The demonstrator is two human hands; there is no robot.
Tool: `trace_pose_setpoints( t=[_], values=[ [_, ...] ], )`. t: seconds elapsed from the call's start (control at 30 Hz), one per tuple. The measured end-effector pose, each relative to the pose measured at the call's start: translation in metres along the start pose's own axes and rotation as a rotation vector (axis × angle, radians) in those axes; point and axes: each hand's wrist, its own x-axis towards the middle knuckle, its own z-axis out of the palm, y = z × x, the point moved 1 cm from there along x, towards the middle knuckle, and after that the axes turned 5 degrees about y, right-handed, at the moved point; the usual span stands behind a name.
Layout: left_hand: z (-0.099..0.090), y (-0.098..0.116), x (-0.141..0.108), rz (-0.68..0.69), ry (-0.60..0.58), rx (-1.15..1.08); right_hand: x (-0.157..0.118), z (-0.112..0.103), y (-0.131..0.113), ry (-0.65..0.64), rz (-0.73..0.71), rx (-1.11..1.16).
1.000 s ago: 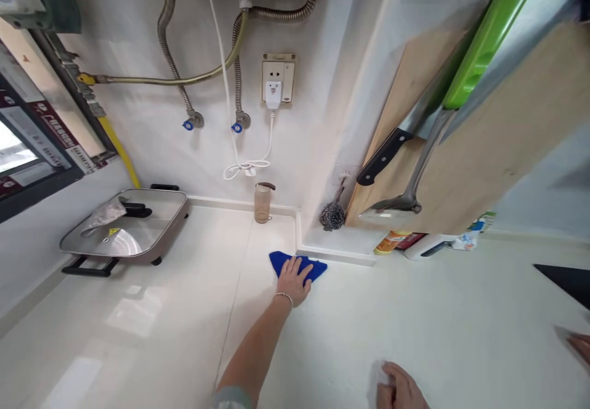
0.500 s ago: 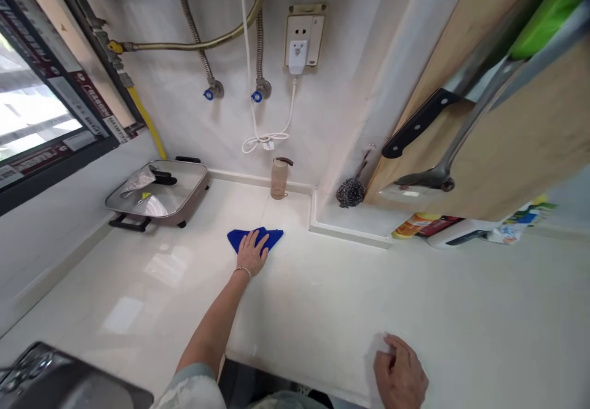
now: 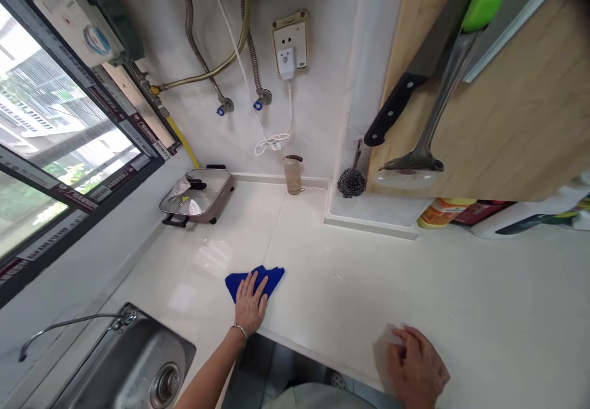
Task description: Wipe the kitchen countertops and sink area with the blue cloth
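While the left hand point(image 3: 250, 308) spreads flat, blue cloth point(image 3: 273, 280) beneath, long axis left-to-right, right hand point(image 3: 417, 365) loosely half-open

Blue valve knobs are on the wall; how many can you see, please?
2: the left knob and the right knob, side by side, left of the socket.

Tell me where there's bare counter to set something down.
Bare counter lies between the blue cloth under the left hand and the right hand, and between the lidded pan and the sink. Crowded: the back right, with bottles by the wooden board.
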Motion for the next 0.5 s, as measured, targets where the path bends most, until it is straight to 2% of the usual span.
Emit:
trace_pose_setpoints(
  t=[0.1,0.2,0.37,0.5],
  values=[
    [-0.008,0.015,-0.014,0.047,-0.035,0.032,0.000,-0.001,-0.005,0.031,-0.019,0.016],
    [-0.017,0.031,-0.021,0.151,-0.115,0.027,0.000,0.000,-0.009,0.060,-0.019,0.040],
    [-0.034,0.064,-0.024,0.395,-0.248,-0.048,0.001,0.000,-0.010,0.023,-0.009,0.082],
    [-0.035,0.102,-0.018,0.605,-0.337,-0.141,0.003,-0.002,-0.008,0.000,0.008,0.151]
  ],
)
